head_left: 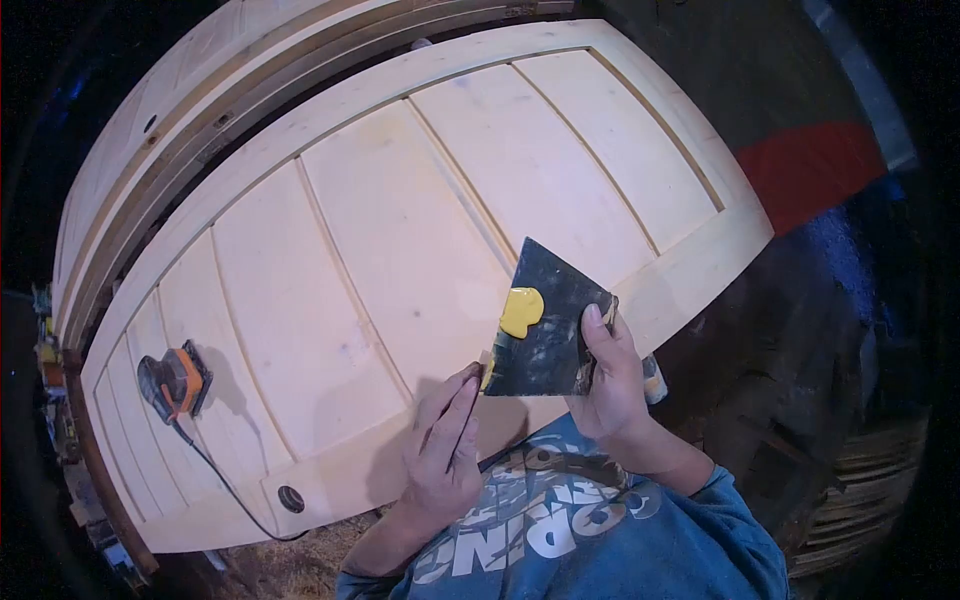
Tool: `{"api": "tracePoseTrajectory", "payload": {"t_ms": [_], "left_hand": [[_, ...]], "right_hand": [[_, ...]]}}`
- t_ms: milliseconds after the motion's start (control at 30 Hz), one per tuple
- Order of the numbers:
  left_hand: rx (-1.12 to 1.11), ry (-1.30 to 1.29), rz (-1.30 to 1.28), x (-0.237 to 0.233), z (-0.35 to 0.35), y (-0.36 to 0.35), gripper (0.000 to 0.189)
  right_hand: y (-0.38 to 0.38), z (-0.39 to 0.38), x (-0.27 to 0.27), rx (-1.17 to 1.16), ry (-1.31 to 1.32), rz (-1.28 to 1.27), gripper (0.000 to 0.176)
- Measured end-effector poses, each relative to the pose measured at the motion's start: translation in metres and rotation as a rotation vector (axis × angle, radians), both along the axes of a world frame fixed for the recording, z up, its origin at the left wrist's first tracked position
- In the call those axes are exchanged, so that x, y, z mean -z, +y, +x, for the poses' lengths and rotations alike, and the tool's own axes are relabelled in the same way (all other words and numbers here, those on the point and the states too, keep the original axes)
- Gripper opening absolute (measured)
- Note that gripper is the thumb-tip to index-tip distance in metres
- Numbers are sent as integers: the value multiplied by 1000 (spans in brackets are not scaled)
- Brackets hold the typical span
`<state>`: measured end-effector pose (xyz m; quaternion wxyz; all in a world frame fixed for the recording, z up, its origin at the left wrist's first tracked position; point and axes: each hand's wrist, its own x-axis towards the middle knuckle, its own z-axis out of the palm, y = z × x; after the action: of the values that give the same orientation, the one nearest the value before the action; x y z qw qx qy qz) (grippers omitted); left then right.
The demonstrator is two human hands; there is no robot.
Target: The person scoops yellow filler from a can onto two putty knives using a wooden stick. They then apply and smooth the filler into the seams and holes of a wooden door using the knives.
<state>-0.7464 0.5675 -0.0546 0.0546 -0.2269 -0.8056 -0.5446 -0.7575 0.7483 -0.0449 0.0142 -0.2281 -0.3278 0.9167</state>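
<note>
1. Sander lies near the panel's left end. Its cord runs down over the near edge, just beside the round hole. Snag risk: a sleeve or leg catching the cord could drag the sander and scratch the bare wood.

2. Your left hand is at the near edge, about mid-length. Fingers closed in a pinch, thumb pressed in, hardly any opening. It grips what looks like a small scraper, mostly hidden, yellow on it, right up against the plate's left edge. A loose pinch could let it twist and smear your fingertips or the wood.

3. Filler, yellow, sits in one thick blob close to the plate's left edge. Tip the plate that way, or push the blob outward, and it could drop onto the panel or into a groove. Left sitting too long, it may stiffen.

4. Plate, black, is up over the near part of the panel, right of mid-length.

5. Your right hand is part-closed round the plate's right side: thumb on top, fingers mostly hidden underneath. Held from one side only, the plate could tilt if the scraper presses hard.
</note>
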Motion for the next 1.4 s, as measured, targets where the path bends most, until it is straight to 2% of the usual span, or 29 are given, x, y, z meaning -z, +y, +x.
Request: {"api": "tracePoseTrajectory", "payload": {"t_ms": [100,200,300,433,533,633,733,767,867,967,1067,1100,1133,1200,1300,1400], "left_hand": [[68,-105,-24,2,5,-3,31],[92,-114,-467,3,12,-10,34],[-209,-620,181,-5,5,-25,38],[-95,-671,503,-5,9,-31,37],[-117,-567,361,-18,14,-22,35],[-94,-105,83,-9,25,-17,35],[5,-95,-151,-5,16,-14,35],[-38,-175,-140,-6,15,-16,37],[-174,-24,-71,-17,19,-15,34],[-43,75,-92,-11,29,-1,36],[-131,-167,-219,-9,29,-11,34],[-203,-198,-161,-7,30,-17,31],[-288,-413,53,-15,36,-22,32],[-319,-624,280,-40,43,-20,34],[-103,-1022,220,-68,39,-10,38],[-74,-1001,331,-59,38,10,41]], "right_hand": [[3,0,-1,-55,48,-4,33],[1,1,-7,-33,126,-24,32],[-1,6,1,33,115,-10,32],[-5,11,8,23,61,-36,31],[-7,11,14,2,49,-48,30],[-9,10,16,10,33,-40,30],[-6,10,11,5,39,-35,31],[-5,10,11,3,47,-46,31],[0,14,14,-23,40,-75,33],[8,9,13,-86,78,-75,35],[22,4,15,-216,104,-122,35],[28,3,18,-264,104,-148,35],[30,5,19,-288,106,-163,36],[37,3,25,-318,102,-205,36],[51,4,37,-398,163,-277,38],[60,5,42,-453,132,-268,37]]}}
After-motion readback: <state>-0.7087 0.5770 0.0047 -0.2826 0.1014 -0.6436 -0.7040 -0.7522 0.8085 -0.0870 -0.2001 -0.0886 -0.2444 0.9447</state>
